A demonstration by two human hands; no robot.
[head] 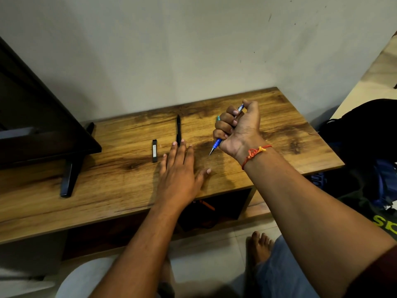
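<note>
My right hand grips a blue mechanical pencil in a fist above the wooden table, tip pointing down-left, thumb on its top end. A teal bit shows by the fingers. My left hand lies flat on the table with straight fingers. Its fingertips reach the near end of a black pen lying lengthwise. A small black lead case with a white label lies just left of the pen.
A dark monitor on a black stand fills the table's left side. A wall rises behind. Dark bags sit at the right. Below the tabletop is an open shelf, and my feet rest on the tiled floor.
</note>
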